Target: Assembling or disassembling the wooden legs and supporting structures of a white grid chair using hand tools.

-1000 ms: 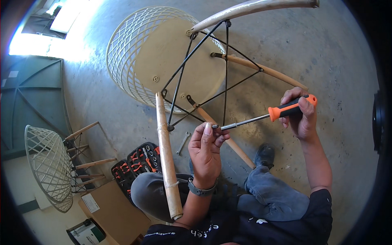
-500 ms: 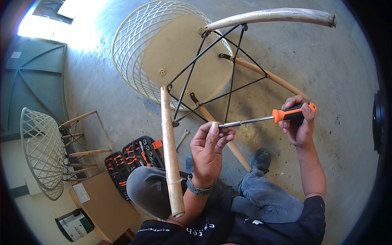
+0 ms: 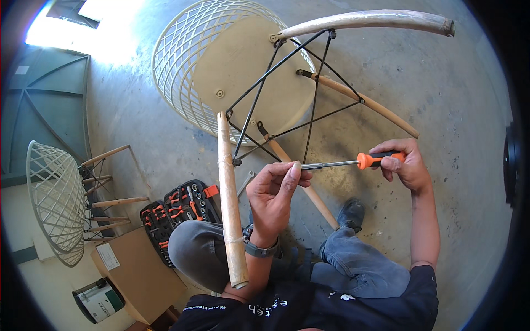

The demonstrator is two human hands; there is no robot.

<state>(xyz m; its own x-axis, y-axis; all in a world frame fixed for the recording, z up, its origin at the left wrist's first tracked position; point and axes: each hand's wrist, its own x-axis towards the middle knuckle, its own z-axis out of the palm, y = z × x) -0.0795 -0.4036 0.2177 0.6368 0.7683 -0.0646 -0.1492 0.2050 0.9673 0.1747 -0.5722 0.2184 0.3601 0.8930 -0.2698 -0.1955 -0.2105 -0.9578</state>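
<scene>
Screwdriver (image 3: 362,160) with an orange and black handle is held level in the air between the person's two hands, above the concrete floor (image 3: 441,83). The right hand (image 3: 407,166) has its grip closed around the handle, fingers and thumb wrapped about the rear part. The left hand (image 3: 273,190), wearing a dark watch (image 3: 260,250), pinches the far end of the metal shaft between thumb and fingertips; whether a small part is held there too, I cannot tell.

Beyond the hands lies a lattice chair (image 3: 248,71), the underside of its seat facing the person. Black rods (image 3: 257,99) brace its wooden legs, and the nearest leg (image 3: 227,193) reaches back past the left hand, over the left forearm. A wrench (image 3: 246,182) lies on the floor just right of that leg. An open tool case (image 3: 193,183) sits to its left, near a cardboard box (image 3: 141,270). Farther left stands a second lattice chair (image 3: 58,204).
</scene>
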